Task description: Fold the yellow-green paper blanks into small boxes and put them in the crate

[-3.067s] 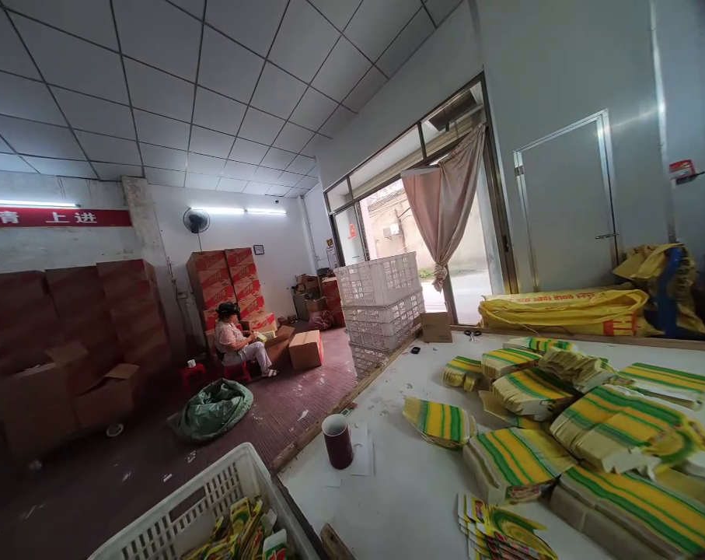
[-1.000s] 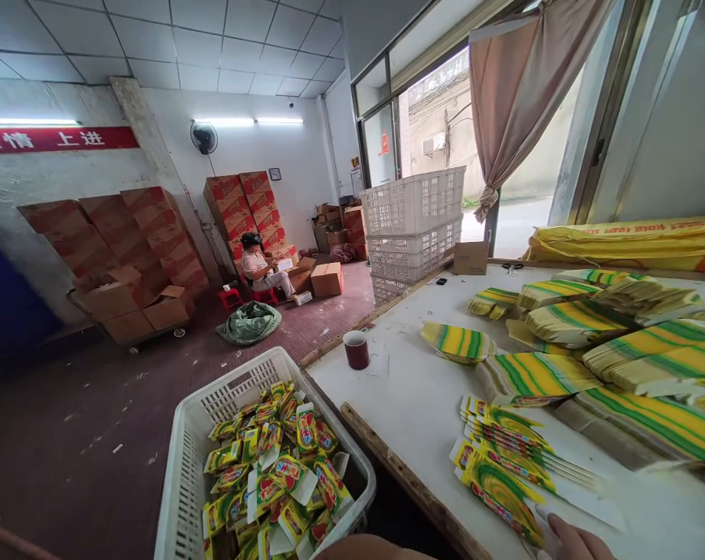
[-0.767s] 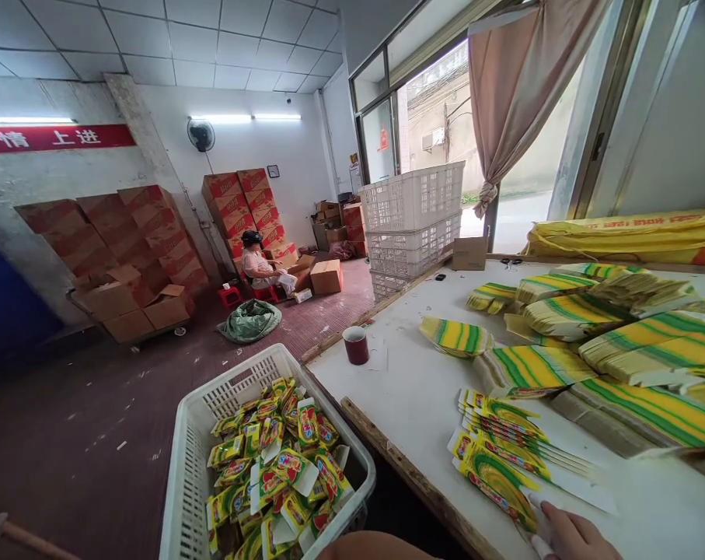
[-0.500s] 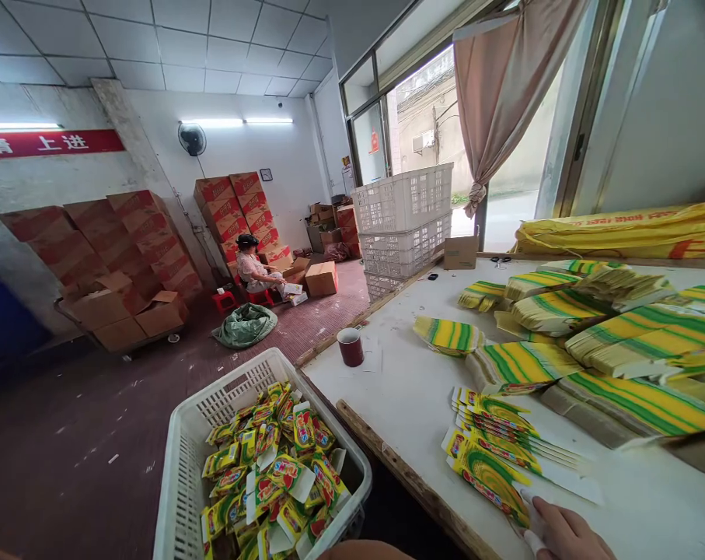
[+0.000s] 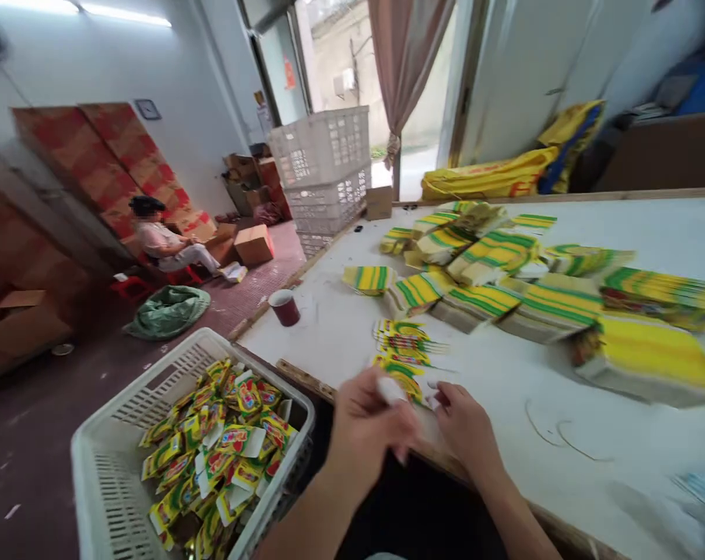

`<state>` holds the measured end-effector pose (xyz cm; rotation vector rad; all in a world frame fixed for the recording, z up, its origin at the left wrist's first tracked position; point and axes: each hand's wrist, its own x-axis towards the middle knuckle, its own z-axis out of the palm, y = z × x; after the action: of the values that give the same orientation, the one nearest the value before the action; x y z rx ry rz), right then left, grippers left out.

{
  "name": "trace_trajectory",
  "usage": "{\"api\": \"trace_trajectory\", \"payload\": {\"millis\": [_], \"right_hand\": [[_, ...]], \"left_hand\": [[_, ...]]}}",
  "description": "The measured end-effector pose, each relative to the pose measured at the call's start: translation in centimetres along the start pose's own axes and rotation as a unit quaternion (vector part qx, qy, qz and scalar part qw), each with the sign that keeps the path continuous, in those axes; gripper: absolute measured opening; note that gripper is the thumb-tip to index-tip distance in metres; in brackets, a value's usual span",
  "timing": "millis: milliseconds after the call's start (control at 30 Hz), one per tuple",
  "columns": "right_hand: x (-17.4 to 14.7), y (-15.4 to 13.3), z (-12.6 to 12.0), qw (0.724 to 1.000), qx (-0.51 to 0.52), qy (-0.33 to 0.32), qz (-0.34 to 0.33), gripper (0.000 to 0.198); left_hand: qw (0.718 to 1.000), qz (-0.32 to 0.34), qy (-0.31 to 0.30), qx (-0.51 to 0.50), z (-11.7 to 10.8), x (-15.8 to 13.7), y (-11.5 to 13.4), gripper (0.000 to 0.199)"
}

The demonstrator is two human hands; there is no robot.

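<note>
My left hand [image 5: 367, 424] hovers over the table's near edge, blurred, its fingers loosely bent and apart. White wrapping covers one fingertip, and I see nothing held in it. To its right, my right hand [image 5: 462, 424] has its fingers closed at the near end of a flat yellow-green printed carton [image 5: 407, 377]. Partly hidden by my left hand, this carton lies before a fanned row of flat cartons [image 5: 404, 338]. Left of the table, a white plastic crate [image 5: 89, 467] holds many small folded boxes [image 5: 218, 443] of the same print, some with white flaps raised.
Bundles of flat cartons [image 5: 474, 299] spread across the white table [image 5: 340, 342]. A dark red mug [image 5: 285, 307] stands near its left edge. Stacked crates [image 5: 322, 179] rise behind. A seated person [image 5: 165, 241], a green sack [image 5: 169, 311] and cardboard boxes [image 5: 253, 245] are farther left.
My view has swung right and down, so the scene shifts left. My left hand now shows beside my right hand at the near cartons. The right hand stays by the carton's near end.
</note>
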<state>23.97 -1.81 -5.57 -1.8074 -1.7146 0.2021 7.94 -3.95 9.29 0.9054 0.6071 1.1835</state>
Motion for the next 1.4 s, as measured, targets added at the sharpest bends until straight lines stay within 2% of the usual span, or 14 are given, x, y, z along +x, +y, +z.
{"api": "trace_trajectory", "payload": {"millis": [33, 100, 233, 433, 667, 733, 800, 867, 933, 1033, 1133, 1200, 1300, 1400], "right_hand": [[0.0, 0.0, 0.0, 1.0, 0.0, -0.009, 0.019, 0.03], [0.2, -0.1, 0.1, 0.998, 0.005, -0.023, 0.052, 0.03], [0.9, -0.9, 0.4, 0.996, 0.016, -0.045, 0.081, 0.033], [1.7, -3.0, 1.4, 0.993, 0.024, -0.079, 0.079, 0.036], [1.3, -2.9, 1.4, 0.986, 0.111, -0.051, 0.111, 0.038], [0.7, -3.2, 0.9, 0.98, 0.155, -0.046, 0.113, 0.04], [-0.2, -4.1, 0.0, 0.962, 0.246, -0.045, 0.108, 0.043], [-1.5, -5.6, -0.9, 0.923, 0.368, -0.063, 0.095, 0.044], [-2.8, -7.3, -1.7, 0.874, 0.467, -0.104, 0.08, 0.041], [-4.6, -9.3, -2.3, 0.835, 0.525, -0.155, 0.064, 0.03], [-5.7, -9.9, -2.0, 0.836, 0.518, -0.176, 0.05, 0.029], [-5.8, -9.6, -1.7, 0.847, 0.5, -0.171, 0.049, 0.028], [-5.3, -8.5, -1.4, 0.867, 0.48, -0.123, 0.056, 0.019], [-4.3, -6.8, -2.0, 0.888, 0.452, -0.068, 0.047, 0.014]], "left_hand": [[0.998, 0.037, 0.053, -0.014, -1.0, 0.6, -0.1, 0.046], [0.989, 0.066, 0.134, -0.026, -3.3, 1.5, -0.5, 0.044], [0.963, 0.022, 0.253, -0.091, -6.7, 2.1, -1.6, 0.042], [0.94, -0.026, 0.311, -0.139, -8.0, 2.3, -2.9, 0.026], [0.922, -0.047, 0.359, -0.134, -8.8, 1.7, -4.9, 0.022], [0.927, -0.037, 0.354, -0.123, -8.5, 1.2, -5.5, 0.032], [0.943, 0.002, 0.316, -0.104, -7.8, 0.8, -6.0, 0.047], [0.964, 0.038, 0.247, -0.092, -6.9, 0.3, -6.5, 0.057], [0.975, 0.034, 0.194, -0.105, -6.0, 0.1, -6.8, 0.061], [0.968, 0.023, 0.197, -0.154, -5.2, 0.0, -6.9, 0.059], [0.954, 0.062, 0.251, -0.153, -5.0, -0.1, -6.9, 0.058], [0.955, 0.057, 0.265, -0.117, -5.2, -0.3, -7.0, 0.061], [0.972, 0.04, 0.225, -0.061, -5.5, -0.6, -7.0, 0.07], [0.98, 0.054, 0.191, 0.019, -6.1, -0.5, -7.0, 0.054]]}}
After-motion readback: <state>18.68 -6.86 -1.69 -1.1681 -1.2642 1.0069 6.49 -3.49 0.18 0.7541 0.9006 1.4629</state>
